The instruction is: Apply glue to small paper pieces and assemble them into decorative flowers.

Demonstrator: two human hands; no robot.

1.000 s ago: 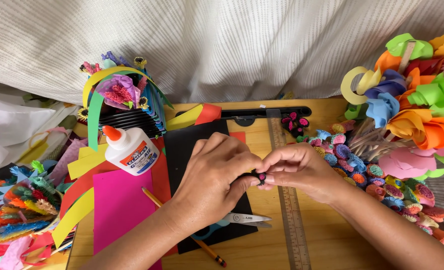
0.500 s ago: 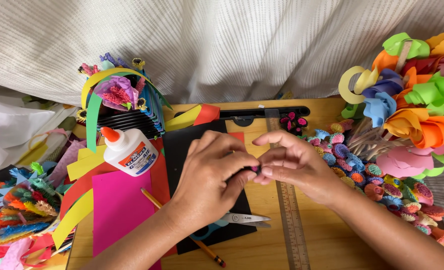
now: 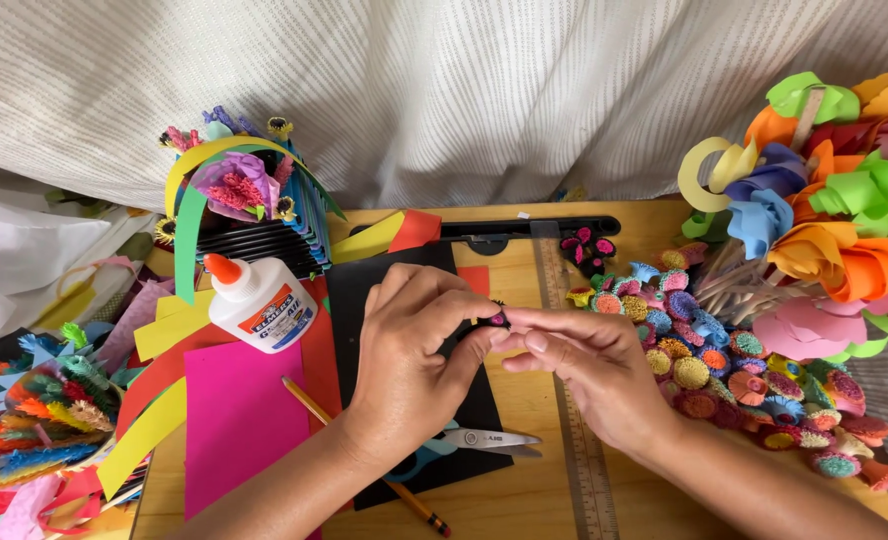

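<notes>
Using the black paper sheet (image 3: 364, 290) as my landmark: off its left edge I see a white glue bottle (image 3: 260, 303) with an orange cap, smooth plastic, beside a flat pink sheet (image 3: 239, 420). Over the black sheet, my left hand (image 3: 409, 360) and right hand (image 3: 589, 365) meet, fingertips of both pinched on a tiny rolled paper flower (image 3: 497, 319), pink and dark. I judge it feather-light, soft, easily crushed; best held gently by its rim. Right of the sheet lie a ruler (image 3: 574, 420) and fringed paper blooms (image 3: 724, 370).
</notes>
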